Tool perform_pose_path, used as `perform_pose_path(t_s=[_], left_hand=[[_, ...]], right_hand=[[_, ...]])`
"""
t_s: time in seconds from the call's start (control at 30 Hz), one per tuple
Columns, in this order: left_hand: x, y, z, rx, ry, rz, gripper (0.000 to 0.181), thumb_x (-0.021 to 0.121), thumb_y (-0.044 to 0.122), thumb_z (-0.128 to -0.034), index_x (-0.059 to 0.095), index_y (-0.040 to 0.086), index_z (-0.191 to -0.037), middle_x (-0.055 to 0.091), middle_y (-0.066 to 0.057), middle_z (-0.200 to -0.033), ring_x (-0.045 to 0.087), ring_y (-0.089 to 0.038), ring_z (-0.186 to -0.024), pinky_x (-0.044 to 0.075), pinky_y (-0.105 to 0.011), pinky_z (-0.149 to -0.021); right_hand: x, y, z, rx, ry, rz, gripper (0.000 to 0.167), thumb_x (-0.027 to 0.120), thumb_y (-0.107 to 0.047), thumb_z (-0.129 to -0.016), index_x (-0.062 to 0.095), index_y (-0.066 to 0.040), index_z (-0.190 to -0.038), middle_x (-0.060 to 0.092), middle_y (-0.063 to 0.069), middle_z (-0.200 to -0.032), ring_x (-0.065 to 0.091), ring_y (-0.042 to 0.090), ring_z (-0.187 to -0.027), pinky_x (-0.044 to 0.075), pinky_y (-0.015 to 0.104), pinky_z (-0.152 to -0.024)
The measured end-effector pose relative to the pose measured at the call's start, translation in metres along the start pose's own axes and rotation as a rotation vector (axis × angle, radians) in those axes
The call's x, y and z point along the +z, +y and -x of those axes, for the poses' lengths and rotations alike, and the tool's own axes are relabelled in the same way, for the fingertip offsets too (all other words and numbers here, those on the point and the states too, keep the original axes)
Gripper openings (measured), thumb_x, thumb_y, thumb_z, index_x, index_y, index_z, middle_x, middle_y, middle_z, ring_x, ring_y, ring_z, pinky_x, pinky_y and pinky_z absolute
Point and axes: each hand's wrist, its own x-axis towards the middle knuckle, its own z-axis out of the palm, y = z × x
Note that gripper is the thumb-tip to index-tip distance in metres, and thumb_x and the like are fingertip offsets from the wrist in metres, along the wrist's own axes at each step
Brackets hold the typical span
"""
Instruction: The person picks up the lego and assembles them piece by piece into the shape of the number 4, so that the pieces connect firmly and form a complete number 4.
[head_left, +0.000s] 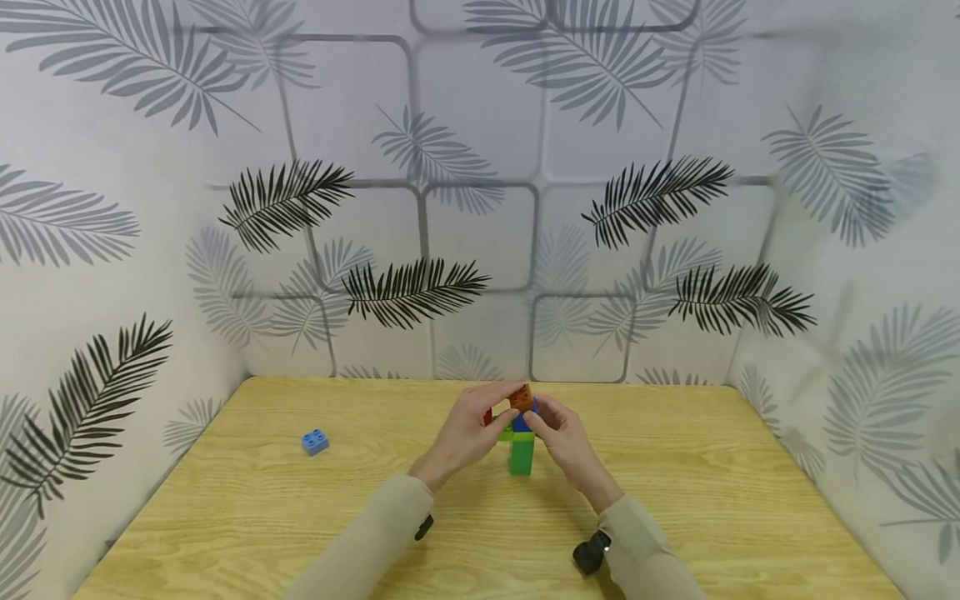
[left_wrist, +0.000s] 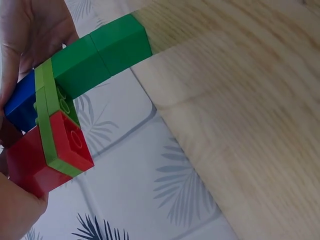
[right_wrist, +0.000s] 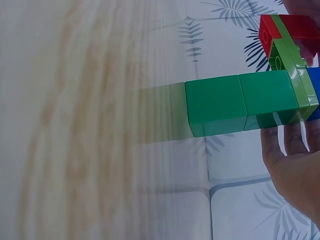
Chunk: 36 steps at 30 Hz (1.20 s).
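Note:
A tower of toy building bricks stands on the table, with two stacked green bricks as its base. Across them lies a lime-green plate, bearing a blue brick on one side and a red brick on the other. Another red brick hangs under the plate's overhang. On top is an orange brick. My left hand pinches it, index finger over the top and thumb in front. My right hand grips the blue brick, thumb in front; its other fingertips are partly hidden.
A loose light-blue brick with studs up lies on the left of the wooden table. A leaf-patterned wall rises behind the table's back edge, with more patterned walls at both sides.

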Motion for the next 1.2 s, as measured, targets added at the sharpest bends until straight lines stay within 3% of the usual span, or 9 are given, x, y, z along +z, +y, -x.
perform_pose_path(t_s=[0.07,0.2,0.27,0.33,0.5,0.6,0.73,0.93,1.2], left_hand=[[0.000,0.001,-0.001,0.009,-0.009,-0.014,0.041,0.064,0.015,-0.0954,0.060,0.015,-0.136,0.063,-0.005,-0.134,0.048,-0.011,-0.063,0.040,-0.025,-0.066],[-0.001,0.001,-0.003,0.036,-0.030,-0.048,0.038,0.062,0.016,-0.0970,0.061,0.014,-0.135,0.062,-0.008,-0.134,0.068,-0.020,-0.091,0.051,-0.023,-0.065],[-0.002,0.001,-0.003,0.049,-0.039,-0.083,0.038,0.061,0.016,-0.0974,0.061,0.014,-0.135,0.063,-0.008,-0.133,0.066,-0.023,-0.110,0.055,-0.029,-0.079],[-0.003,0.002,-0.004,0.051,-0.046,-0.122,0.037,0.060,0.018,-0.0981,0.061,0.014,-0.135,0.063,-0.005,-0.133,0.064,-0.022,-0.114,0.053,-0.036,-0.093],[-0.003,0.005,-0.008,0.038,-0.072,-0.151,0.038,0.061,0.020,-0.0983,0.061,0.017,-0.136,0.065,-0.001,-0.129,0.065,-0.019,-0.111,0.053,-0.034,-0.092],[-0.004,0.006,-0.010,0.006,-0.096,-0.116,0.038,0.062,0.018,-0.0975,0.061,0.015,-0.135,0.067,-0.002,-0.126,0.067,-0.015,-0.092,0.054,-0.023,-0.074],[-0.007,0.006,-0.011,-0.067,-0.152,-0.062,0.043,0.066,0.014,-0.0944,0.060,0.017,-0.137,0.065,-0.001,-0.130,0.054,-0.011,-0.065,0.038,-0.017,-0.053],[-0.007,0.003,-0.010,-0.116,-0.180,-0.013,0.049,0.069,0.011,-0.0910,0.059,0.021,-0.138,0.063,0.002,-0.134,0.060,-0.016,-0.086,0.036,-0.017,-0.053],[-0.004,0.000,-0.007,-0.037,-0.134,-0.047,0.051,0.071,0.010,-0.0902,0.058,0.020,-0.139,0.066,0.001,-0.128,0.057,-0.015,-0.079,0.040,-0.017,-0.054]], right_hand=[[0.000,0.000,0.000,-0.016,0.010,0.005,0.040,0.059,-0.024,-0.100,0.056,-0.008,-0.136,0.059,0.013,-0.136,0.058,0.021,-0.122,0.046,0.041,-0.105],[0.001,0.002,0.000,-0.030,0.022,-0.007,0.040,0.060,-0.025,-0.099,0.058,-0.008,-0.135,0.060,0.012,-0.134,0.058,0.024,-0.123,0.047,0.039,-0.103],[0.002,0.002,0.000,-0.029,0.013,-0.013,0.041,0.061,-0.027,-0.098,0.058,-0.009,-0.135,0.061,0.012,-0.134,0.057,0.027,-0.125,0.047,0.039,-0.103],[0.002,0.001,0.000,-0.025,0.004,-0.023,0.042,0.061,-0.029,-0.098,0.058,-0.009,-0.136,0.061,0.012,-0.134,0.056,0.030,-0.125,0.047,0.041,-0.104],[-0.001,-0.001,0.001,-0.023,-0.013,-0.032,0.044,0.060,-0.030,-0.098,0.057,-0.009,-0.136,0.061,0.013,-0.134,0.059,0.024,-0.120,0.045,0.044,-0.105],[-0.002,-0.003,0.002,-0.026,-0.013,-0.048,0.045,0.060,-0.030,-0.099,0.055,-0.009,-0.138,0.059,0.013,-0.135,0.060,0.012,-0.116,0.044,0.044,-0.107],[-0.001,-0.006,0.004,-0.053,0.026,-0.112,0.046,0.059,-0.029,-0.100,0.053,-0.008,-0.140,0.059,0.010,-0.135,0.061,0.007,-0.114,0.042,0.049,-0.108],[0.006,-0.014,0.003,-0.055,0.080,-0.120,0.042,0.060,-0.031,-0.099,0.059,-0.006,-0.133,0.067,-0.001,-0.117,0.063,0.008,-0.108,0.049,0.046,-0.100],[0.007,-0.023,0.004,-0.072,0.088,-0.155,0.042,0.063,-0.022,-0.097,0.057,-0.001,-0.133,0.066,-0.007,-0.110,0.062,0.012,-0.106,0.052,0.039,-0.092]])
